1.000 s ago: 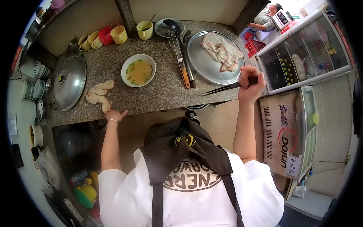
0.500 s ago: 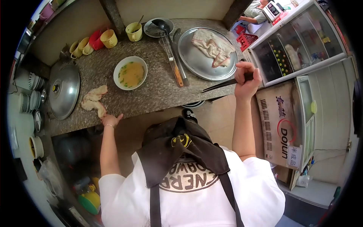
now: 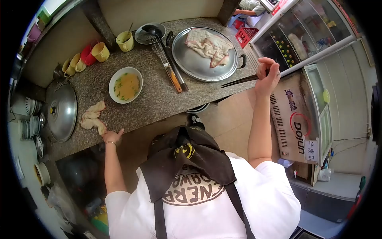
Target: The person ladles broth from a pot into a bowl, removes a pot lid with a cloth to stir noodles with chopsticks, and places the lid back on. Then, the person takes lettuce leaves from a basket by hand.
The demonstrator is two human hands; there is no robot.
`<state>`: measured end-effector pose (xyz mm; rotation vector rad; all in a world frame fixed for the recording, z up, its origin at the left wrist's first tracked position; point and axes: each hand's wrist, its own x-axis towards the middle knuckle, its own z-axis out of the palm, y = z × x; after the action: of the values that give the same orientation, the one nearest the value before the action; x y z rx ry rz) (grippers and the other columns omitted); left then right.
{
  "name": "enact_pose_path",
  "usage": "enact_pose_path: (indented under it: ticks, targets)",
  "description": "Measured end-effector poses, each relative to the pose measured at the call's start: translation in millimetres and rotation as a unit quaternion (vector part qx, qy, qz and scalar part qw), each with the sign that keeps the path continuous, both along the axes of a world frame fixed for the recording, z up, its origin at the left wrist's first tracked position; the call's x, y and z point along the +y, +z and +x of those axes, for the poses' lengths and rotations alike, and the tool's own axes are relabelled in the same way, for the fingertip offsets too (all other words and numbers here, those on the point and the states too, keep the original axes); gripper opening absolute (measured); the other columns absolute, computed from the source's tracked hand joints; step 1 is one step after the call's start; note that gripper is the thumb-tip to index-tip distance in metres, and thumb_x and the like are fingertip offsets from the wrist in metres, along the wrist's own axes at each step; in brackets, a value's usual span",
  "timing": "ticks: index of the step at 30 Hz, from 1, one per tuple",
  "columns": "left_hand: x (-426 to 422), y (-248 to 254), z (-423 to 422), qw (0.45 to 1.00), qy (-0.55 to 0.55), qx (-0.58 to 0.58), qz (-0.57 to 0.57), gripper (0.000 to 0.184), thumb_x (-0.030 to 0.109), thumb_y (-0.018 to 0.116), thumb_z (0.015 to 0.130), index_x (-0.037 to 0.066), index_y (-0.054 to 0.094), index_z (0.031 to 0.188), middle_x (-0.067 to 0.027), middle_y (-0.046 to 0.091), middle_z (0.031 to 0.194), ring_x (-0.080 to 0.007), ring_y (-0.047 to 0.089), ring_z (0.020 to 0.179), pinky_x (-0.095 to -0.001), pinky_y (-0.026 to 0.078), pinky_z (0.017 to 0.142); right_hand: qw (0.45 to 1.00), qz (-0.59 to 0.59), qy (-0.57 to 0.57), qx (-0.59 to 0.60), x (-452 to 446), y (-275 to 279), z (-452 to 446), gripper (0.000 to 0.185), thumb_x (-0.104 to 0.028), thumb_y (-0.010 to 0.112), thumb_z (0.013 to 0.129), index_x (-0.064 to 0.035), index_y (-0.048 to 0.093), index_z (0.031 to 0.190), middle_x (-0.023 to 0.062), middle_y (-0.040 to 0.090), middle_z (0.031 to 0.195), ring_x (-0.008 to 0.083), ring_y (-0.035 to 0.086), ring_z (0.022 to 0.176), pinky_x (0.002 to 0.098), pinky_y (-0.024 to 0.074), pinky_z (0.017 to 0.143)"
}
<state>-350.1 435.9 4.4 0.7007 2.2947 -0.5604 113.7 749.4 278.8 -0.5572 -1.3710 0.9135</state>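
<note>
My left hand (image 3: 113,137) is at the counter's front edge, thumb spread, its fingers against the end of a crumpled whitish cloth (image 3: 94,116) with reddish edging. In my right hand (image 3: 267,76) is a pair of dark chopsticks (image 3: 241,81), tips pointing left over the counter's front edge. Left of those tips is a round, flat metal pan or lid (image 3: 187,67) with dark side handles. A second whitish cloth (image 3: 209,44) lies rumpled on it. Between the hands, farther back, stands a white bowl (image 3: 114,94) of yellowish soup with green bits.
A domed metal lid (image 3: 62,115) lies at the left. Several cups, including a red cup (image 3: 88,55), line the back. A wooden-handled strainer (image 3: 174,81) and a black ladle (image 3: 153,30) lie near the pan. At right are a carton (image 3: 292,123) and a glass-fronted cabinet (image 3: 306,36).
The view has shifted, so the counter and its things appear farther left. My right hand, with the chopsticks, has moved right, away from the pan. My left hand stays by the cloth.
</note>
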Motion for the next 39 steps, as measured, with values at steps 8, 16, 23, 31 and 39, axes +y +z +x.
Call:
enact_pose_path:
  ticks: [8, 16, 23, 31, 39]
  targets:
    - [1, 2, 1, 1.0, -0.013, 0.011, -0.001, 0.102, 0.073, 0.034, 0.071, -0.015, 0.029, 0.123, -0.028, 0.02, 0.134, -0.0424, 0.024, 0.122, -0.0431, 0.029, 0.096, 0.998, -0.035, -0.054, 0.004, 9, -16, 8, 0.047, -0.04, 0.04, 0.09, 0.0012, 0.057, 0.075, -0.0064, 0.029, 0.051, 0.002, 0.023, 0.043, 0.0199, 0.0145, 0.04]
    - [-1, -4, 1, 0.998, -0.044, 0.029, -0.015, 0.099, 0.073, 0.031, 0.073, -0.014, 0.036, 0.12, -0.0298, 0.02, 0.133, -0.0425, 0.027, 0.121, -0.0439, 0.029, 0.096, 0.999, -0.024, -0.034, -0.016, 14, -20, 12, 0.067, -0.06, 0.03, 0.084, 0.001, 0.057, 0.075, -0.0062, 0.028, 0.05, 0.0027, 0.023, 0.042, 0.0201, 0.014, 0.041]
    - [4, 6, 7, 0.998, -0.044, 0.03, -0.022, 0.099, 0.073, 0.03, 0.072, -0.014, 0.038, 0.119, -0.0295, 0.022, 0.133, -0.0425, 0.027, 0.121, -0.0442, 0.029, 0.096, 0.998, -0.064, -0.005, 0.014, 10, -16, 14, 0.073, -0.068, 0.031, 0.078, 0.0, 0.057, 0.078, -0.0046, 0.027, 0.048, 0.0047, 0.022, 0.042, 0.0206, 0.0146, 0.041]
    - [4, 12, 9, 0.998, -0.048, 0.027, -0.018, 0.099, 0.073, 0.031, 0.072, -0.013, 0.037, 0.12, -0.0278, 0.023, 0.133, -0.0399, 0.029, 0.121, -0.0448, 0.028, 0.097, 0.997, -0.078, -0.008, 0.023, 10, -12, 11, 0.061, -0.053, 0.029, 0.085, 0.0, 0.057, 0.078, -0.0047, 0.029, 0.049, 0.0046, 0.024, 0.043, 0.021, 0.0154, 0.041]
    - [-2, -5, 1, 0.999, -0.043, 0.034, 0.002, 0.102, 0.075, 0.034, 0.069, -0.012, 0.034, 0.122, -0.0263, 0.027, 0.132, -0.0399, 0.031, 0.119, -0.045, 0.028, 0.097, 0.997, -0.072, -0.005, 0.037, 14, -14, 22, 0.055, -0.049, 0.034, 0.086, 0.0, 0.057, 0.079, -0.0054, 0.029, 0.051, 0.0034, 0.024, 0.043, 0.02, 0.0161, 0.041]
